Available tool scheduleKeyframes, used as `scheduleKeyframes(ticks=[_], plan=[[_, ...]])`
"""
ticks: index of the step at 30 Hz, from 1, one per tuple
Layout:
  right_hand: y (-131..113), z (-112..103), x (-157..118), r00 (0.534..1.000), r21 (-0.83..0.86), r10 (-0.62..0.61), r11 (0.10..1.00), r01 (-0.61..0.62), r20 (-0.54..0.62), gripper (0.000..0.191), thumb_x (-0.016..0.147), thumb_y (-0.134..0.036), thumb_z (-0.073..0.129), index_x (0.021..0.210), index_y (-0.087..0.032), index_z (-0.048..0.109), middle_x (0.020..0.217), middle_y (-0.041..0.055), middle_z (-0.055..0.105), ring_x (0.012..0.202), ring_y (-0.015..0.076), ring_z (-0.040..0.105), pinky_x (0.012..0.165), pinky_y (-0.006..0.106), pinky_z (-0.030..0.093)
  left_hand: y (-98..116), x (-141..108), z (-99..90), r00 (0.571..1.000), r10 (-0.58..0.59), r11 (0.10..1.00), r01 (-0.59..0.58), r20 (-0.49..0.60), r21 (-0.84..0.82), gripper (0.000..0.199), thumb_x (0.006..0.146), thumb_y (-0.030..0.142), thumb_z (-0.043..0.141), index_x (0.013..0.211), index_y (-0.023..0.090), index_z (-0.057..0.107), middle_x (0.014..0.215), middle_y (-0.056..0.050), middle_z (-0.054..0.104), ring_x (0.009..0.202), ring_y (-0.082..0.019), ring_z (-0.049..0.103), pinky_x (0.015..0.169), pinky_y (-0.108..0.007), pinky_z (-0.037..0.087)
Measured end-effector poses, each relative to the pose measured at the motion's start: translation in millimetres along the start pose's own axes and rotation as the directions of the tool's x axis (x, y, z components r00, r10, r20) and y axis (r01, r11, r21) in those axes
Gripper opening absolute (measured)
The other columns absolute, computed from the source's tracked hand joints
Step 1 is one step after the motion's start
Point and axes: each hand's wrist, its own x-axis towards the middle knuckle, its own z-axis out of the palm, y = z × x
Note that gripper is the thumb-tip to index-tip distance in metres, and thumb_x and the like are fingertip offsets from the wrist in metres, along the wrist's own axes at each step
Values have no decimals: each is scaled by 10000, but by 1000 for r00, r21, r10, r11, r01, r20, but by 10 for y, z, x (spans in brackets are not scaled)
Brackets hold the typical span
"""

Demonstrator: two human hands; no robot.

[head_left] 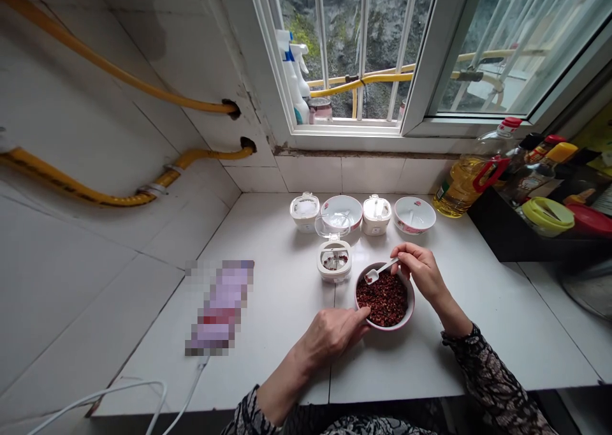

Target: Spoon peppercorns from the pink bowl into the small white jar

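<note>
The left hand (333,333) grips the near left rim of a round white bowl filled with dark red dried granules (385,296). The right hand (415,266) pinches a small white plastic spoon (374,274), its tip holding a few granules above the bowl's far left part. Just beyond the bowl, to the left, an open white lidded container (334,261) stands on the white tiled desk (282,282).

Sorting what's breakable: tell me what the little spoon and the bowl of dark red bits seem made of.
The little spoon: probably smooth plastic, from its even white colour and slim handle. The bowl: smooth, glazed ceramic or melamine; its pale, pink-edged wall fits both.
</note>
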Motion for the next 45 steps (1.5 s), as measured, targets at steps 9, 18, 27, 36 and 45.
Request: scheduleKeyframes(ticks=[9,18,27,36,45], plan=[[-272,308,-14,921,-69,-390,919,389,0,158,933,-286,464,917,-190,589,731,19,669,528,111,516,515,247,421,-7,-9,19,1000,15,1000,-15,-13,1,227,1034,209,395,1176,76,512,664,-3,630,505,-115,600,449,-211,488],[-200,371,-33,685,-462,-676,532,709,271,195,965,-135,410,954,-182,599,806,50,717,679,162,615,667,305,456,-5,-25,23,1000,13,999,-12,-14,40,224,1031,211,402,1169,83,524,640,9,613,492,-115,587,444,-212,480],[-62,-7,-80,855,-566,-461,649,508,239,195,902,-159,424,815,-211,591,652,9,627,608,167,560,624,296,422,3,-12,8,1000,6,1000,-6,-1,15,231,1036,221,392,1178,89,517,657,9,612,512,-110,593,467,-211,492],[51,57,-65,950,-399,-272,863,310,151,194,867,-190,423,778,-219,593,604,-11,613,576,155,558,607,278,419,-1,-11,5,1000,10,1000,-10,-9,2,224,1042,217,381,1175,87,505,686,4,629,527,-114,601,466,-223,486],[57,7,-31,996,-111,-63,991,70,63,182,790,-310,475,753,-186,602,527,-6,620,463,123,449,481,248,345,3,-1,-7,1000,12,1000,-12,-8,8,229,1049,223,370,1172,84,506,660,8,625,498,-102,581,444,-210,460]])
